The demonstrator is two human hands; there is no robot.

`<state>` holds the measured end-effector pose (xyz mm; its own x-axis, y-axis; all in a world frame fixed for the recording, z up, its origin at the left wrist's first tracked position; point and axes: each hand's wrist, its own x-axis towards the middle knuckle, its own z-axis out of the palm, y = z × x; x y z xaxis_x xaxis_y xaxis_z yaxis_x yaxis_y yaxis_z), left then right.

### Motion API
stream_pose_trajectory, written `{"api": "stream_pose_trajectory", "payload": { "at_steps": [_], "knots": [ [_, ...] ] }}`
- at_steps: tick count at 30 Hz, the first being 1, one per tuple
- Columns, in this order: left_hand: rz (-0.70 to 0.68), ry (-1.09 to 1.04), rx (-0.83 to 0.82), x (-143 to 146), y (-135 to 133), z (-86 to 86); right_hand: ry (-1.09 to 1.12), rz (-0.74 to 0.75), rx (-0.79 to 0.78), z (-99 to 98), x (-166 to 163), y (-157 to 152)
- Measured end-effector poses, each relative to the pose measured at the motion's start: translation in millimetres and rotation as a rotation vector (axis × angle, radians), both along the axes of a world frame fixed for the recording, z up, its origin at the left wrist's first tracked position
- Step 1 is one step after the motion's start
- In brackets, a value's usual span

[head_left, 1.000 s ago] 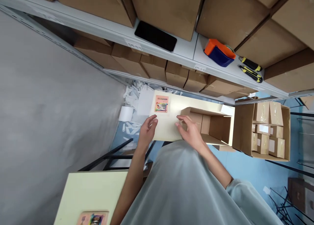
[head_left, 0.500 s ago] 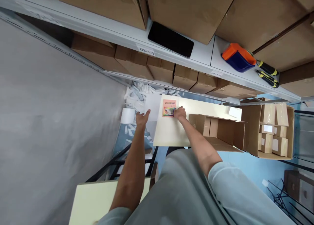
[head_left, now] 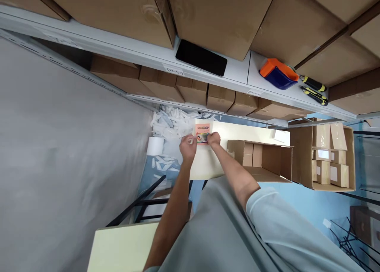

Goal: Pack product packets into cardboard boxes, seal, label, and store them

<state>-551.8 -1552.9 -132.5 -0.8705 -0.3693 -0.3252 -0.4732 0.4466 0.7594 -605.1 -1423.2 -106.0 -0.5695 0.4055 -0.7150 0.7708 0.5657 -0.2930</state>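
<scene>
A small pink printed card packet [head_left: 203, 130] lies at the far left end of a cream table [head_left: 237, 131]. My right hand [head_left: 214, 139] pinches the packet's near right corner. My left hand [head_left: 188, 146] has its fingers closed at the packet's near left corner; both hands grip it. An open cardboard box [head_left: 261, 161] stands on the table just right of my right arm, with smaller boxes inside.
Shelving with brown cartons runs along the back; a black phone [head_left: 201, 57], an orange and blue tape dispenser [head_left: 278, 73] and screwdrivers [head_left: 314, 90] lie on it. White paper strips [head_left: 172, 121] and a paper roll [head_left: 155, 146] litter the floor. A carton of small boxes [head_left: 323, 157] stands right.
My right hand reached from the open box to the pink packet. My left hand swung out over the paper scraps, then came back and closed on the packet's left corner.
</scene>
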Motion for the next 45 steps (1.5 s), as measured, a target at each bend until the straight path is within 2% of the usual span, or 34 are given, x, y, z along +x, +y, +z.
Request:
{"api": "stream_pose_trajectory", "payload": {
  "at_steps": [3,6,10,13,17,18,20,22,24,28,31,35,39,45],
  "knots": [
    [-0.065,0.092,0.083,7.6,20.8,26.4,0.075,0.000,-0.061,29.8,9.7,-12.5],
    [-0.091,0.239,0.138,27.5,38.9,72.2,0.217,0.005,-0.178,72.1,31.4,-9.5],
    [-0.140,0.450,0.009,65.9,68.5,149.0,0.552,-0.049,-0.491,136.9,80.0,27.6],
    [-0.303,0.584,-0.011,94.8,97.7,193.1,0.733,-0.104,-0.617,178.4,115.5,71.3],
    [-0.583,0.618,0.159,118.9,137.3,222.5,0.860,-0.112,-0.573,208.8,145.2,140.2],
    [-0.623,0.592,0.202,120.4,146.0,227.4,0.874,-0.095,-0.546,212.6,150.4,158.7],
    [-0.604,0.569,0.200,116.7,160.8,237.8,0.880,-0.028,-0.482,219.2,159.6,195.8],
    [-0.534,0.591,0.109,104.1,171.6,250.6,0.847,0.097,-0.429,227.5,167.5,230.6],
    [-0.565,0.596,0.042,84.9,178.8,265.0,0.787,0.273,-0.408,238.5,173.0,260.4],
    [-0.928,0.446,0.094,47.6,189.2,288.4,0.691,0.554,-0.380,260.6,175.9,301.2],
    [-1.113,0.338,0.125,38.3,196.9,294.5,0.711,0.601,-0.374,268.4,176.5,319.3],
    [-1.085,0.336,0.119,48.2,202.0,283.8,0.760,0.607,-0.292,261.6,182.4,338.0],
    [-1.017,0.341,0.044,59.6,201.7,250.4,0.703,0.664,-0.108,240.5,186.1,349.1],
    [-1.071,0.222,-0.066,68.1,207.8,191.3,0.402,0.837,0.051,210.1,173.4,340.6]
  ]
}}
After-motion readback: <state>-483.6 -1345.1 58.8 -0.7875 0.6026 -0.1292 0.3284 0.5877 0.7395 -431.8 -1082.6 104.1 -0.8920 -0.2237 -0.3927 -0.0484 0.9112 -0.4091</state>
